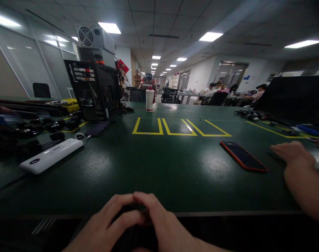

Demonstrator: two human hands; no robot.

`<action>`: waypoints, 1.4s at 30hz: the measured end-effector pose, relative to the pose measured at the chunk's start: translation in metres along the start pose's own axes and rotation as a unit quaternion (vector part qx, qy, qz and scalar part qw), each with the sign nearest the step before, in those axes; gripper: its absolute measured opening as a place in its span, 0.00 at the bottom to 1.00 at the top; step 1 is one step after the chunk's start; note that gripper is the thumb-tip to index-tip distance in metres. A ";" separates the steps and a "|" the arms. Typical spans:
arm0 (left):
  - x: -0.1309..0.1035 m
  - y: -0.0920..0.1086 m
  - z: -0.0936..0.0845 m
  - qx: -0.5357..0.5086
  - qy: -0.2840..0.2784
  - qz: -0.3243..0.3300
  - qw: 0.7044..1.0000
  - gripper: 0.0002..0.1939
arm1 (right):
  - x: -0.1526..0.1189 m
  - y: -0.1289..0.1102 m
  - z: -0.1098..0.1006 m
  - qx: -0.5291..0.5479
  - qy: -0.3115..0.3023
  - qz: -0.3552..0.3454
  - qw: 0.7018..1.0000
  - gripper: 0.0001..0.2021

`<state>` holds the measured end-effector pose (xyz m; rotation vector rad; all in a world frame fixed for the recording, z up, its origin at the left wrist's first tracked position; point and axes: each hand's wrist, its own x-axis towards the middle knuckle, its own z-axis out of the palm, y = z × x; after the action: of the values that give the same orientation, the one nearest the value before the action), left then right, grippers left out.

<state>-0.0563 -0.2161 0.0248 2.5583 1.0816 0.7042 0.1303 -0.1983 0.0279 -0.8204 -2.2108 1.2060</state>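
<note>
My left hand [106,221] and my right hand [166,224] meet at the fingertips at the bottom centre, by the near edge of the dark green table [148,178]. Both are loosely arched with nothing visible in them, and a gap shows between thumb and index finger of my left hand. The lower fingers of my right hand are partly hidden. Beyond them to the right lies a phone with an orange edge [243,156]. A white power strip [53,155] rests on the left side of the table.
Yellow tape outlines [179,134] mark the table's middle, with a white cup [149,100] behind. A black computer case [96,91] stands left beside black cables and parts [20,127]. Another person's arm [301,171] reaches in at right, near a dark monitor [296,99].
</note>
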 end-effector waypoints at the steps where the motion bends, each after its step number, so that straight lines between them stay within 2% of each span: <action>1: 0.010 -0.002 -0.006 -0.010 -0.004 0.014 1.000 0.25 | 0.003 -0.005 -0.007 -0.018 0.024 -0.015 0.999 0.40; 3: 0.034 -0.009 -0.016 -0.016 -0.006 0.000 1.000 0.25 | 0.011 -0.012 -0.022 -0.042 0.074 -0.014 0.996 0.35; 4: 0.048 -0.014 -0.019 -0.020 -0.005 0.013 1.000 0.25 | 0.015 -0.012 -0.031 -0.045 0.096 -0.010 0.994 0.33; 7: 0.091 -0.031 -0.017 -0.024 0.013 0.031 0.999 0.23 | 0.034 0.003 -0.062 -0.003 0.142 -0.001 0.990 0.27; 10: 0.130 -0.051 -0.004 -0.023 0.046 0.050 0.997 0.21 | 0.057 0.031 -0.093 0.050 0.144 0.030 0.988 0.19; 12: 0.151 -0.064 0.007 -0.020 0.063 0.061 0.996 0.21 | 0.068 0.049 -0.111 0.047 0.174 0.038 0.983 0.17; 17: 0.183 -0.088 0.033 -0.034 0.108 0.066 0.991 0.29 | 0.082 0.080 -0.137 0.065 0.214 0.029 0.974 0.19; 22: 0.197 -0.110 0.049 -0.085 0.129 0.019 0.988 0.38 | 0.087 0.103 -0.142 0.097 0.224 0.035 0.969 0.18; 26: 0.197 -0.119 0.046 -0.105 0.097 -0.007 0.990 0.37 | 0.090 0.116 -0.142 0.107 0.229 0.019 0.967 0.18; 29: 0.195 -0.122 0.041 -0.107 0.074 -0.003 0.991 0.32 | 0.091 0.120 -0.142 0.123 0.227 0.007 0.966 0.18; 37: 0.199 -0.128 0.041 -0.088 0.086 0.008 0.992 0.30 | 0.098 0.126 -0.141 0.134 0.223 -0.027 0.965 0.18; 42: 0.198 -0.122 0.037 -0.076 0.083 0.017 0.994 0.39 | 0.097 0.125 -0.139 0.126 0.225 -0.038 0.965 0.19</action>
<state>0.0095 0.0091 0.0064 2.4291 0.9921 0.9833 0.1877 0.0025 0.0008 -0.8015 -1.6704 1.1051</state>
